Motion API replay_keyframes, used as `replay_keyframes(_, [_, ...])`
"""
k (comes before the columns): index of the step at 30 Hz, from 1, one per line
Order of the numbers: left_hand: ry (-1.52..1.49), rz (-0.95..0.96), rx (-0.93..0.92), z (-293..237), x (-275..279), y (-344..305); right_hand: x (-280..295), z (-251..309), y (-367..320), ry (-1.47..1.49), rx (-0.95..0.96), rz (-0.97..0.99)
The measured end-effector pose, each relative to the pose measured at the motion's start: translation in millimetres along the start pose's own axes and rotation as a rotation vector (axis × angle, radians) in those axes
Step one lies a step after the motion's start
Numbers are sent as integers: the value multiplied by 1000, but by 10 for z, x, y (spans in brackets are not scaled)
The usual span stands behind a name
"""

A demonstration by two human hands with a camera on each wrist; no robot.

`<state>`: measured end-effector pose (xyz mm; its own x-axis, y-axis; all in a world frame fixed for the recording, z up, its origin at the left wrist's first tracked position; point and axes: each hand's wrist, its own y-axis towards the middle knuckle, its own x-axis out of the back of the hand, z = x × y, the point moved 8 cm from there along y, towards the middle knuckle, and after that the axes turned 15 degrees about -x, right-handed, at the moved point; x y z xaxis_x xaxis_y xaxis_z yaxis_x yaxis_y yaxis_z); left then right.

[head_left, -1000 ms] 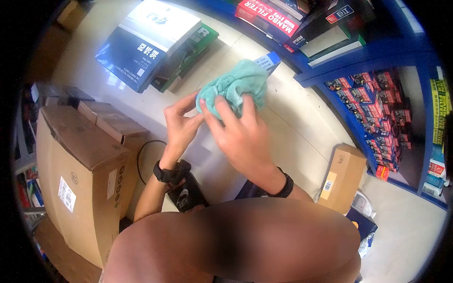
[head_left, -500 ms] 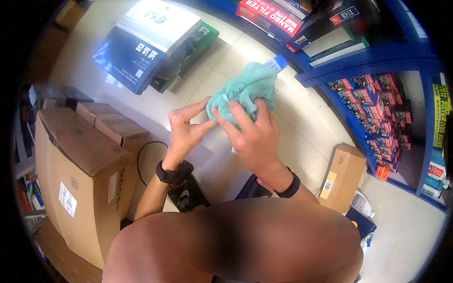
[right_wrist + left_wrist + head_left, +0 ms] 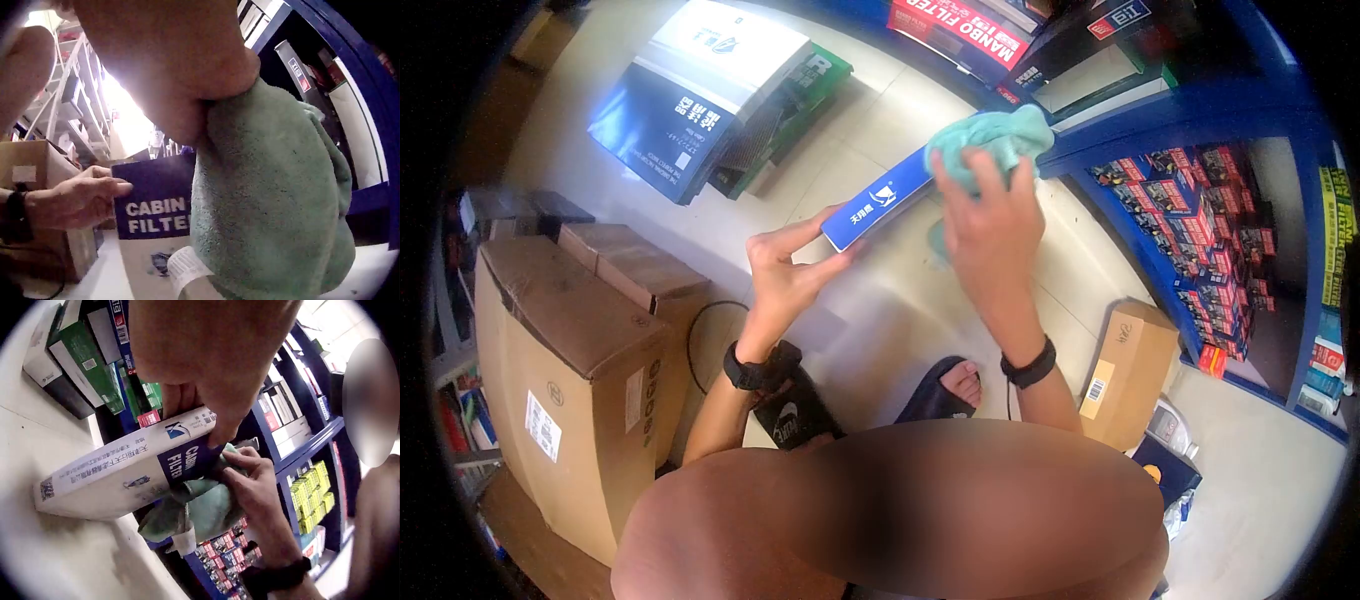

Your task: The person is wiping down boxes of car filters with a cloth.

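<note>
Pinches near end of cabin filter box w/ L hand: thumb below, fingers along top edge, closed on it. Grips green cloth w/ R hand, fingers curled over it, and presses it vs. far end of same box. In wrist views: cloth bunched round box's blue end, white tag hanging below. Holds box in mid-air, slanting up to the right in head view, over pale tiled floor and just in front of blue shelf unit. Wears black bands on both wrists. Has feet in black slippers below the hands. On shelf: red "MANBO FILTER" carton at top, rows of small red-blue boxes in lower compartment. On floor: stack of big flat boxes top left, tall cardboard carton at left w/ black cable beside it, small brown carton at right near shelf base.
</note>
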<state>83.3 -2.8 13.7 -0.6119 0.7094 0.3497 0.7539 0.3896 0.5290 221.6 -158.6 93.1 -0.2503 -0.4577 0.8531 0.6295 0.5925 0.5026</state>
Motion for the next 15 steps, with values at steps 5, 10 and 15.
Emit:
replay_keyframes(5, [31,7,-4,50,26,-62,-55,550,-441,169,-30,189])
replay_keyframes(10, [103,-11,-17,-37,59,-76,103,719,-446,157,187,86])
replay_keyframes(15, [21,14,-34,4,22,-52,53,281,-173,143,88,-11])
